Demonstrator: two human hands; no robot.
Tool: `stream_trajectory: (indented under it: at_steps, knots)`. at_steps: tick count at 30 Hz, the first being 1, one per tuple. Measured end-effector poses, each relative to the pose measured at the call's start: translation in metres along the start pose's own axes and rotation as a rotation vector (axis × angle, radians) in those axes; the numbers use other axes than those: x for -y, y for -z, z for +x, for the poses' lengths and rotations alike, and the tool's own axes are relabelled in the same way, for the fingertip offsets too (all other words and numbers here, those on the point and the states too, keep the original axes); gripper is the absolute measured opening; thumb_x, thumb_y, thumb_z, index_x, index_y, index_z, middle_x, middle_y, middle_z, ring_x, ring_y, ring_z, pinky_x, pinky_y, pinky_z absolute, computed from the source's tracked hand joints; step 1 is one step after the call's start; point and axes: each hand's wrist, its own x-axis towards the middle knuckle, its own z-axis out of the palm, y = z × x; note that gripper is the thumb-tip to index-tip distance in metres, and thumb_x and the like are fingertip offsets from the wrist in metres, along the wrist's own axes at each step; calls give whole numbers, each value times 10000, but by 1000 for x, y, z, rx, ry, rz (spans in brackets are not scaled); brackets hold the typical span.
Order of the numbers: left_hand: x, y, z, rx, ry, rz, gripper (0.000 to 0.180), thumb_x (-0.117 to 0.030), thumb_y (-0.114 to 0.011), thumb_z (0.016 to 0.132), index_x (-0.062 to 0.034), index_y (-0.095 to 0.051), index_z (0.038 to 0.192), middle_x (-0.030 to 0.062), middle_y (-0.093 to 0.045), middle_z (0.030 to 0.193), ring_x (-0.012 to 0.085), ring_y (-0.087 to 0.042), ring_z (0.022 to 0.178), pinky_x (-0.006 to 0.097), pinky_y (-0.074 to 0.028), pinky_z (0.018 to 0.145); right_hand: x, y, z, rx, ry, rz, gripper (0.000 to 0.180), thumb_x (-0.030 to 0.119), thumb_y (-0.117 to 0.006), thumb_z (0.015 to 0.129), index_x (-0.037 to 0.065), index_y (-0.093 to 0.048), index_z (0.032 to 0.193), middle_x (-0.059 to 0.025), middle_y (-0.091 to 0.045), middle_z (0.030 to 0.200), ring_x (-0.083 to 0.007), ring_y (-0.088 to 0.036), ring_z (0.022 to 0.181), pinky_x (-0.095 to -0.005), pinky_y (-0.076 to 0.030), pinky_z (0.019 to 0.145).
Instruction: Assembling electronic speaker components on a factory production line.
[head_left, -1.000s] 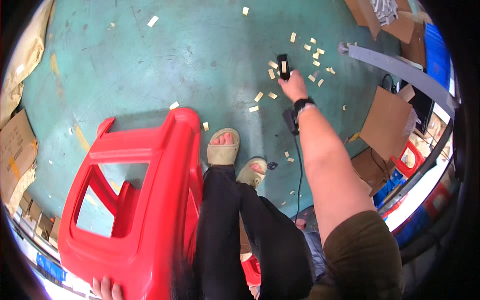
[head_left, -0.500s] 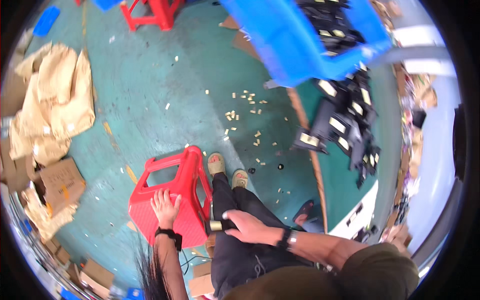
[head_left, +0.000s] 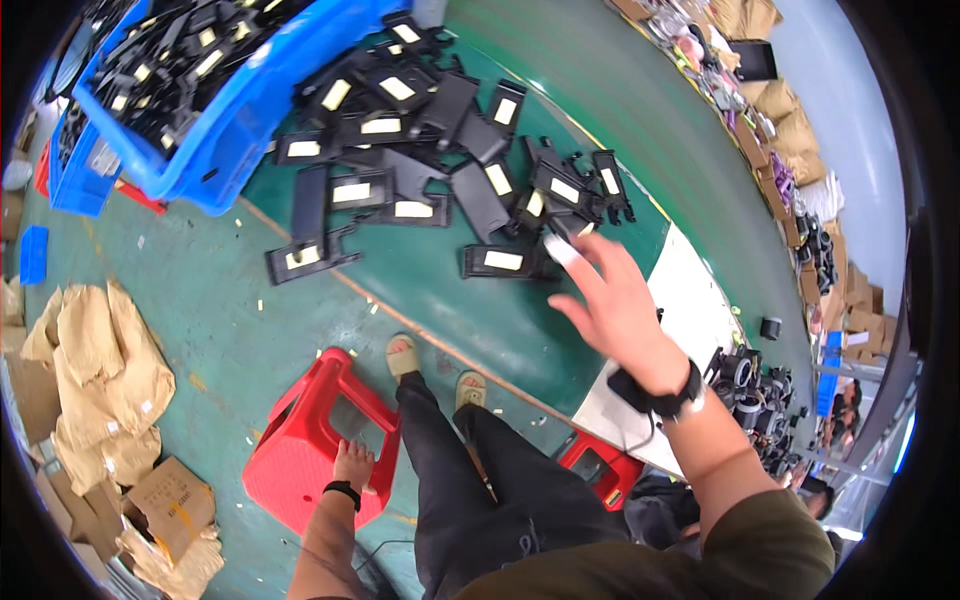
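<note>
Left of the right hand (head_left: 622,308), parts (head_left: 480,200) lie on a table (head_left: 430,290), a bin (head_left: 235,130) beyond; under the left hand (head_left: 353,466), a stool (head_left: 295,460).

Bright, with fisheye-curved edges

Wore a dark olive short-sleeved top (head_left: 765,540), black trousers (head_left: 435,440) with a drawstring (head_left: 527,545) at the waist, pale beige open-toed slides (head_left: 403,360). Left fingers (head_left: 353,450) bare; black band (head_left: 345,490) on that wrist. Right wrist carried a black strap (head_left: 676,397) with lighter metallic-looking detail, dark blocky piece (head_left: 630,390) beside it, thin cable (head_left: 652,437) trailing.
</note>
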Motion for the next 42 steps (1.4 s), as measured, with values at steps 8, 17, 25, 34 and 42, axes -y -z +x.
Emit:
stream_trajectory:
  at_steps: [8,17,25,34,42]
  knots:
    - [-23,-72,57,421,-13,25,962,-696,-667,540,-192,-404,1317,93,-324,1407,287,-268,1311,502,-148,1059,-16,-8,-192,374,-132,94,375,215,-722,622,84,-611,955,-178,-507,1179,-351,-512,1047,-422,-433,843]
    - [-30,-28,56,528,93,-150,859,-750,-591,554,-146,-580,1164,102,-495,1269,254,-423,1206,389,-306,1003,-39,-50,-239,255,-5,116,328,420,-605,763,225,-616,1027,-86,-505,1237,-276,-440,1183,-463,-338,966]
    - [7,60,66,632,-56,97,819,-726,-599,566,-143,-590,1141,102,-512,1239,252,-444,1177,382,-326,979,-56,-46,-237,249,-89,332,423,330,-438,876,143,-446,1256,-73,-365,1383,-185,-349,1273,-384,-257,1053]
    - [73,143,153,636,-127,236,775,-699,-609,579,-139,-601,1114,102,-531,1205,250,-467,1144,373,-347,951,-53,-51,-244,-212,-1065,3525,403,263,-253,986,50,-350,1314,-77,-352,1375,-218,-325,1272,-307,-284,1053]
    - [93,197,225,654,-230,379,736,-675,-617,591,-136,-610,1091,103,-548,1175,248,-487,1115,366,-367,926,-42,-68,-250,-258,-899,3867,463,340,-282,968,60,-329,1334,-71,-325,1396,-201,-296,1289,-305,-247,1070]
